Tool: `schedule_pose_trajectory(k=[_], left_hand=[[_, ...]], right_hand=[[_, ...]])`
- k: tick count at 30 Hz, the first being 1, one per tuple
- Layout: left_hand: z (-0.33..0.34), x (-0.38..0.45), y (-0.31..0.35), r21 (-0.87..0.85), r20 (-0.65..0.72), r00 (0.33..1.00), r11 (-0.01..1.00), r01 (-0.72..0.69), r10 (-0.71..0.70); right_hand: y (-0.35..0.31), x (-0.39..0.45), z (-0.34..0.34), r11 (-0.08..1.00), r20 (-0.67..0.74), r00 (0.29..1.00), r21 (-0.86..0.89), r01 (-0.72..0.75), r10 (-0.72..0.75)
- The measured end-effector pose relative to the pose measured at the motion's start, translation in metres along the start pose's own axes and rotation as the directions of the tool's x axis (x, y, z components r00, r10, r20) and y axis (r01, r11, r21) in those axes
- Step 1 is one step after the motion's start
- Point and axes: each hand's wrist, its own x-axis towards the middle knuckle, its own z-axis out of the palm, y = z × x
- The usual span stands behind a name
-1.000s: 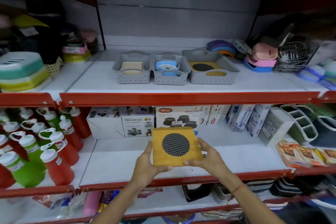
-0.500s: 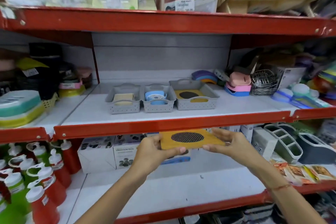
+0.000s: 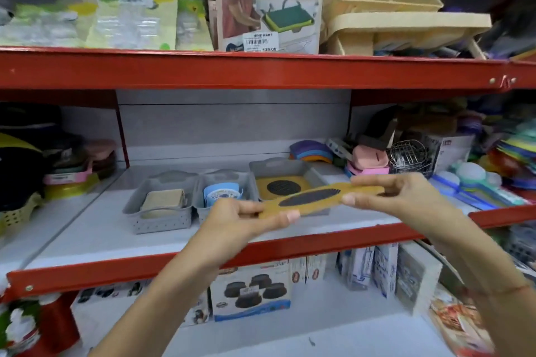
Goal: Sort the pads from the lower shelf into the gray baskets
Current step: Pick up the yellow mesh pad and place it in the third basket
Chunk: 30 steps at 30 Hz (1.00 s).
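Note:
Both hands hold a yellow square pad (image 3: 316, 198) with a black mesh circle, nearly flat, just in front of the right gray basket (image 3: 314, 172). My left hand (image 3: 246, 219) grips its near left corner and my right hand (image 3: 388, 193) its right edge. That basket holds a matching yellow pad (image 3: 282, 187). The middle gray basket (image 3: 203, 194) holds blue round pads (image 3: 222, 194). The left gray basket (image 3: 158, 219) holds a beige pad (image 3: 164, 200).
The three baskets stand on a white shelf with a red front edge (image 3: 290, 246). Pink and blue items (image 3: 367, 162) and a wire rack (image 3: 407, 153) crowd the right. Boxes (image 3: 251, 293) sit on the lower shelf, red bottles (image 3: 43, 324) at lower left.
The hands have lifted the yellow pad from the lower shelf up to the basket shelf, tilting it flat. The view has tilted upward, showing the top shelf.

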Motion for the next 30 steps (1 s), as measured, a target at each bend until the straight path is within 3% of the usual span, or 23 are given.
schedule_pose_trajectory(k=[5,9,12,16,19,24,27,30], left_hand=[[-0.009,0.08,0.013,0.059,-0.097,0.992,0.996,-0.071,0.076],[-0.009,0.137,-0.008,0.118,-0.106,0.994,0.993,0.031,-0.018],[-0.006,0.163,-0.027,0.302,-0.087,0.996,0.953,0.03,-0.004],[0.001,0.182,-0.037,0.582,-0.058,0.997,0.813,-0.001,0.042],[0.006,0.187,-0.039,0.742,-0.025,0.998,0.67,-0.017,0.054],[-0.001,0.205,-0.051,0.81,-0.032,0.999,0.587,0.002,0.04],[0.0,0.21,-0.054,0.844,-0.063,0.996,0.536,0.022,0.058],[0.004,0.215,-0.056,0.899,-0.064,0.994,0.438,0.02,0.086]], right_hand=[[0.019,0.073,0.004,0.999,-0.047,0.999,0.031,-0.014,0.016],[0.054,0.127,0.021,0.998,-0.029,0.998,0.027,-0.063,0.064],[0.081,0.159,0.031,0.995,0.006,0.996,-0.027,-0.094,0.094],[0.099,0.185,0.031,0.978,-0.016,0.996,-0.189,-0.087,0.085],[0.103,0.192,0.028,0.928,-0.009,1.0,-0.373,0.005,-0.009],[0.097,0.202,0.033,0.78,0.103,0.984,-0.599,0.18,-0.148],[0.095,0.212,0.043,0.649,0.179,0.969,-0.72,0.246,-0.169],[0.1,0.22,0.05,0.615,0.24,0.961,-0.74,0.273,-0.137]])
